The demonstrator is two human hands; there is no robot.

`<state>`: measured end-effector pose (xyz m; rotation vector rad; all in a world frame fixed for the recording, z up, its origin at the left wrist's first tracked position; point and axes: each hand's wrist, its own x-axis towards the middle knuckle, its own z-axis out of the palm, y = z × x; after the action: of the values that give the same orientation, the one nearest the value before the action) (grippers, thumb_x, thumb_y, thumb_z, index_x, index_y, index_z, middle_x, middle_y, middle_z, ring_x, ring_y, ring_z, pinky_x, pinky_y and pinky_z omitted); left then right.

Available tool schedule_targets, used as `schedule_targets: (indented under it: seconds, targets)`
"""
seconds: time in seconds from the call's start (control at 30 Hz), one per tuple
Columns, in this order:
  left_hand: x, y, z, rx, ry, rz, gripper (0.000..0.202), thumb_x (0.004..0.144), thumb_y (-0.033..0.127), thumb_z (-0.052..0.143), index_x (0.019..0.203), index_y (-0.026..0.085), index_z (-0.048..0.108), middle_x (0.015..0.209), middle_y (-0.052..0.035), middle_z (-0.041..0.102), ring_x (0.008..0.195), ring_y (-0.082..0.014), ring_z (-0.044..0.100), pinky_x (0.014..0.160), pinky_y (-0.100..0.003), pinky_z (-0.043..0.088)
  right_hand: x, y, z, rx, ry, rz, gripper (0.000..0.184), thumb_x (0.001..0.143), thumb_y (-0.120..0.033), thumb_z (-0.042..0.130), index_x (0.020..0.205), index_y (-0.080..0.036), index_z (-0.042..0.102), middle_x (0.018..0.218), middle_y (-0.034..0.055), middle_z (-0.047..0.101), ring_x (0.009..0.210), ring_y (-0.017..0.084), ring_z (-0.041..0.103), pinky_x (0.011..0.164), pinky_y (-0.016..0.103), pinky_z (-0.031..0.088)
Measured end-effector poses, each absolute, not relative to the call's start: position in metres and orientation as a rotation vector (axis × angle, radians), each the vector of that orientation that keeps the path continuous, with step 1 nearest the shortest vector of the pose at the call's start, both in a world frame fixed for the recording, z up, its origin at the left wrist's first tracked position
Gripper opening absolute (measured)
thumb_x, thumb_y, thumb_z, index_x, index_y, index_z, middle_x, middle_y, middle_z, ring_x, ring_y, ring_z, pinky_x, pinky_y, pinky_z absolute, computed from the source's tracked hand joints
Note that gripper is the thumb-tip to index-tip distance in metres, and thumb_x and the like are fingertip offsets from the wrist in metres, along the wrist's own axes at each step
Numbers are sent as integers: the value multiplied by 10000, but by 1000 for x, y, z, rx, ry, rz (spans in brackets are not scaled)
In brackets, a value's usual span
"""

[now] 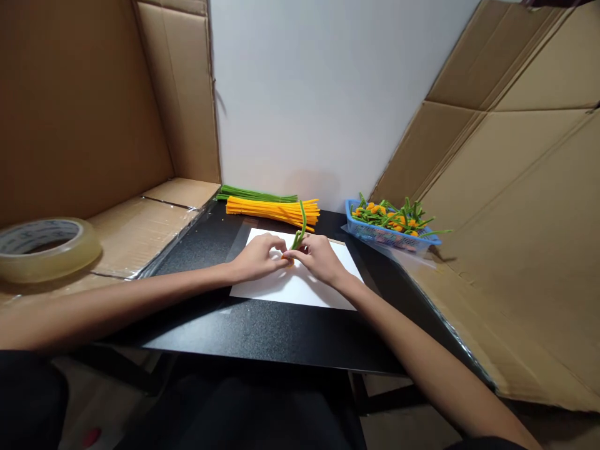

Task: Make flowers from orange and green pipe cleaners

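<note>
Above a white sheet of paper (309,290), both hands meet on a small pipe-cleaner flower (302,225) with green stems and an orange part at its lower end. My left hand (262,255) pinches the orange end between thumb and fingers. My right hand (319,255) is closed around the base of the green stems, its thumb pointing at the left fingertips. One green stem curves up past the right fingers. Most of the orange part is hidden by the fingertips.
Behind the paper lie a bundle of yellow-orange pipe cleaners (267,209) and a bundle of green pipe cleaners (257,194). A blue basket (384,235) at the right holds green-and-orange pieces. A roll of clear tape (89,250) rests on cardboard at the left. Cardboard walls flank the black table (225,334).
</note>
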<state>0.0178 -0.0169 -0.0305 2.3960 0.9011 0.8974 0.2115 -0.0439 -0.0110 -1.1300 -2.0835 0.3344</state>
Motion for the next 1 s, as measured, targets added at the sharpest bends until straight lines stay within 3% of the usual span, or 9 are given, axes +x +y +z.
schedule_targets:
  seconds: [0.33,0.67,0.8,1.0]
  targets:
    - [19,-24,-35,2562,1088,788,226,868,373,672,877,188,803,939,-78,785,961,-293,605,876,-423,423,208,-42,-35,-1065,-1831,455,293,790,-458,800,699,-179,800,735,79,763,679,192,676,610,295,475]
    - [22,-24,-36,2550,1085,822,245,848,399,680,849,181,790,909,-91,769,882,-275,593,818,-398,424,211,-35,-33,-1136,-1782,707,382,760,-541,777,671,-169,779,675,58,728,646,184,632,630,320,468]
    - [19,-18,-39,2290,1028,896,262,804,440,740,844,183,770,890,-67,757,848,-232,635,761,-342,450,211,-33,-31,-1092,-1665,861,383,741,-528,791,860,-164,786,749,49,734,655,175,637,642,326,507]
    - [18,-9,-45,1730,769,915,304,698,365,826,828,154,650,847,-49,731,774,-179,704,733,-312,535,209,-34,-32,-1014,-1492,929,588,662,-439,873,1138,-169,658,737,22,732,683,196,688,699,356,562]
